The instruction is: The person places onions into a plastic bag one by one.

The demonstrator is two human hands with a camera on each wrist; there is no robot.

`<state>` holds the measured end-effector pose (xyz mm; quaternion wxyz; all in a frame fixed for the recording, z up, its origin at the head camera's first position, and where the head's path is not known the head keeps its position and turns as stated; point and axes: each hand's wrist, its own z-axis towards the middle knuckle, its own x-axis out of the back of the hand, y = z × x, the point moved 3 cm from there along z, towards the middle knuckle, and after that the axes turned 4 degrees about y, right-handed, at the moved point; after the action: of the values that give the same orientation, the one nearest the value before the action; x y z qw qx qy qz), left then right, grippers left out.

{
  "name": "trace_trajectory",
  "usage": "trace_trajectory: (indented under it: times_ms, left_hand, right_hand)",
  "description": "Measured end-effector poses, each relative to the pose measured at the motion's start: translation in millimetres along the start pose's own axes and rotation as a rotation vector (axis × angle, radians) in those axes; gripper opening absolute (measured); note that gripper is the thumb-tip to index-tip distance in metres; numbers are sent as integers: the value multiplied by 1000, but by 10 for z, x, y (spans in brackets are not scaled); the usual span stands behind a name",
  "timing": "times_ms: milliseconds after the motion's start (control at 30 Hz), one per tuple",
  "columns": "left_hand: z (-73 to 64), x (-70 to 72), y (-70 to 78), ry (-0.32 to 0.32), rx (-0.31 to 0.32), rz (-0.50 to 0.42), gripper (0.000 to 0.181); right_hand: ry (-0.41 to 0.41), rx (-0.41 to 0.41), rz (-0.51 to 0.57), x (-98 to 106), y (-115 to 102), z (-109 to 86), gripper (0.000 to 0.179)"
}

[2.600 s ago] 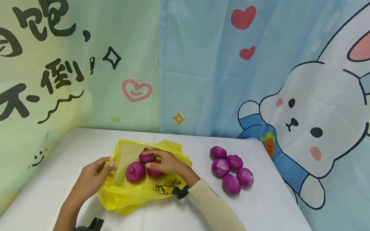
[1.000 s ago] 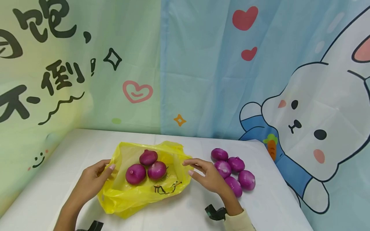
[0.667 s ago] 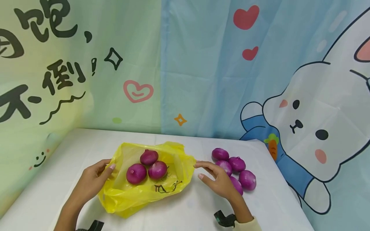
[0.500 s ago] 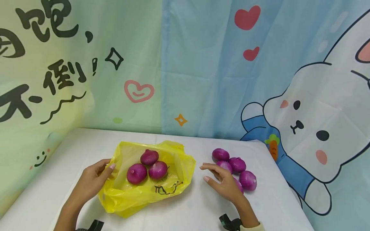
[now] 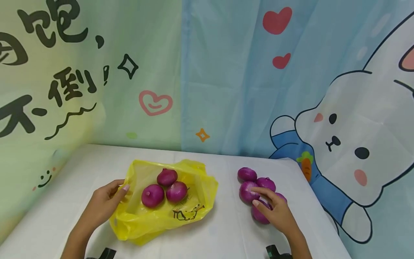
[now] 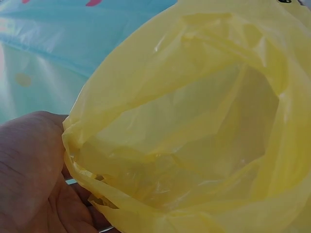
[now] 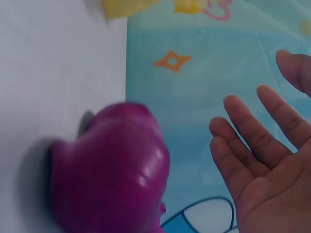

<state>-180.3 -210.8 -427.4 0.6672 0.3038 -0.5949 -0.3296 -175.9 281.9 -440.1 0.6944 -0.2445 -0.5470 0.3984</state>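
Left hand (image 5: 104, 201) and right hand (image 5: 275, 211) are both going bare, slim fingers, trimmed thumbnails showing, forearms continuing bare to the lower frame edge. Left wrist is wearing a black angular mount (image 5: 107, 253); right wrist is sporting a similar black bracket (image 5: 275, 251), its face maybe showing a greenish tint, cropping makes it hard to say. Close up, the right palm (image 7: 279, 201) is showing fine creases.

Left hand (image 5: 105, 202) on a yellow bag (image 5: 148, 222) of three onions (image 5: 152, 196), right hand (image 5: 276, 211) by five loose onions (image 5: 246, 193)
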Motion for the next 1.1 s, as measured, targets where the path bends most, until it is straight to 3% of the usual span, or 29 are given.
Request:
trace_trajectory:
  times_ms: [533, 833, 967, 1100]
  left_hand:
    - [-10, -2, 5, 14, -1, 8, 50]
    - [-10, 10, -19, 19, -1, 12, 53]
    - [-18, 32, -23, 30, -7, 29, 51]
    - [-16, 44, -16, 40, -13, 29, 50]
  right_hand:
    - [67, 7, -57, 156, 278, -90, 40]
    - [2, -89, -60, 165, 346, -128, 43]
    - [-85, -143, -30, 103, 366, -98, 47]
    - [-170, -221, -68, 33, 397, -88, 52]
